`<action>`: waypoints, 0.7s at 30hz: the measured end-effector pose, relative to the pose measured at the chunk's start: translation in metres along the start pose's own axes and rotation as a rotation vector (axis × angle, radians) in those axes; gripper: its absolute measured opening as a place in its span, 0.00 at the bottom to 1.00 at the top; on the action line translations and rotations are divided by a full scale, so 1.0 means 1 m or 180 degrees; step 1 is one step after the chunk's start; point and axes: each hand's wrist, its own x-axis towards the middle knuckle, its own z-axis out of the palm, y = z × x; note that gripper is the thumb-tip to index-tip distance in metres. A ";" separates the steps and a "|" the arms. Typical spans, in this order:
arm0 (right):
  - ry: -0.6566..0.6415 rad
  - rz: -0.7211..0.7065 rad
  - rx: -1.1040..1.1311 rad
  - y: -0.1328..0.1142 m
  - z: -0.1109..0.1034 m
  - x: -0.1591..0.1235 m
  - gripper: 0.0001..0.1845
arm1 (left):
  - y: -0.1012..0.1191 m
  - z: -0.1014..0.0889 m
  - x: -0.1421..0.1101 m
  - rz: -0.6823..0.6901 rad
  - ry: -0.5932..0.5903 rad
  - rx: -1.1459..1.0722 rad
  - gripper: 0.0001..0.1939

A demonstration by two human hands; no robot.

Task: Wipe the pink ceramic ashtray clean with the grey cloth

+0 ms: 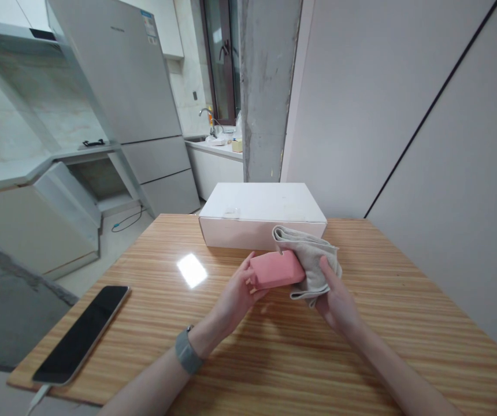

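My left hand [240, 293] grips a small pink case [276, 269] by its left end, holding it above the wooden table [153, 346]. It looks like a glasses case, though its kind is not certain. A folded grey cloth [311, 260] is in my right hand [336, 297], with the thumb on top and the other fingers beneath, partly hidden. The cloth touches the right end of the pink case and covers part of it. A grey band [189, 350] is on my left wrist.
Behind my hands a closed white box [261, 211] lies on the table. At the left edge rests a dark-screened phone [82, 332] with a white cable [39, 398] plugged in. A white wall [404, 144] rises on the right; a fridge [122, 86] stands beyond the table.
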 end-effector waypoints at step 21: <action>-0.0097 0.0296 0.0040 0.003 0.011 -0.009 0.23 | -0.014 -0.006 -0.001 0.0590 -0.0298 0.0370 0.45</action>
